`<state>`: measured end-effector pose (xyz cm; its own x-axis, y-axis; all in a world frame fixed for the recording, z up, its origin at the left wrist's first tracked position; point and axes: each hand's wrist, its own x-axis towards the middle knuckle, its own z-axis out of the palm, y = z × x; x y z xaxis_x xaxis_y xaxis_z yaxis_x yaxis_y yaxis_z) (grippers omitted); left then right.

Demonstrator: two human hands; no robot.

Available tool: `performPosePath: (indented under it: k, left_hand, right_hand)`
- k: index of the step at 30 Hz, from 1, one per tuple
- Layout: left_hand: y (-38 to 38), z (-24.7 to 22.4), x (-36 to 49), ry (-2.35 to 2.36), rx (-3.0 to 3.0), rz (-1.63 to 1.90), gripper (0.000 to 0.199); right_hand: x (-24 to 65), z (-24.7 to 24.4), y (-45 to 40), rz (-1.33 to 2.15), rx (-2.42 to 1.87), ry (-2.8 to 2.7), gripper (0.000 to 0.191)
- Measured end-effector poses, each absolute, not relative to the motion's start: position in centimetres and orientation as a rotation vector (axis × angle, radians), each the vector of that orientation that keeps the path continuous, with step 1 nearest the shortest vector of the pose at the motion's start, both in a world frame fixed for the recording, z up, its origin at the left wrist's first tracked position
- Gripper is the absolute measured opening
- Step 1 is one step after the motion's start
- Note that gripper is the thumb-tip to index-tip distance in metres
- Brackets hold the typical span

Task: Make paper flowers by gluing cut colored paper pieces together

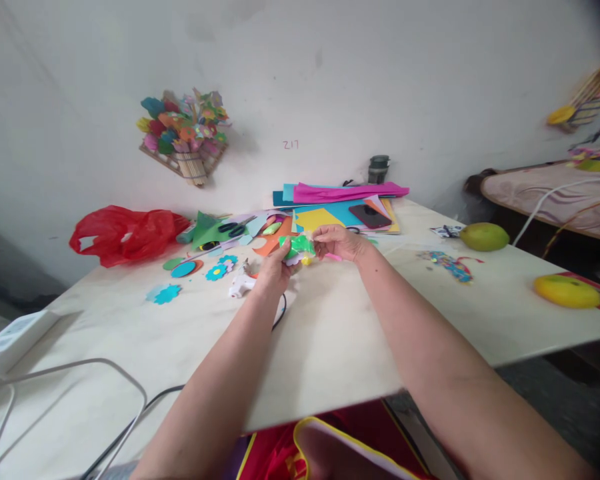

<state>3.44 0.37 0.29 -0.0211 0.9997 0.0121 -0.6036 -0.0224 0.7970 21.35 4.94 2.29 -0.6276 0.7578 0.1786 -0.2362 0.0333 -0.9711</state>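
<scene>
My left hand (276, 268) grips a bright green, shiny, crinkled piece (298, 246) above the middle of the table, thumb on top. Below the piece show a small yellow bit (307, 261) and some pale purple; whether they are attached I cannot tell. At the piece's right end, my right hand (341, 241) has its fingers bent together in a pinch, and what lies between the fingertips is hidden. A white glue gun (241, 286) lies just left of my left hand. Blue paper flowers (217, 272) with purple petals lie beyond it.
Scissors (233, 229), paper scraps and a red plastic bag (125, 235) lie at the back left. Coloured sheets (350, 193) and a phone (370, 215) lie by the wall. Two mangoes (485, 237) are at right. Cables (100, 361) cross the front left.
</scene>
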Motion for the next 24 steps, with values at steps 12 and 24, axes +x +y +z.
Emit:
performPosePath:
  k: [12, 24]
  left_hand:
    - [0.11, 0.65, 3.78, 0.752, 0.682, 1.49, 0.025]
    - [0.31, 0.71, 3.72, 0.739, 0.701, 1.582, 0.029]
  right_hand:
    - [21.06, 2.38, 4.64, 1.674, -0.587, -1.558, 0.025]
    - [20.37, 2.74, 4.71, 1.547, -0.666, -1.526, 0.028]
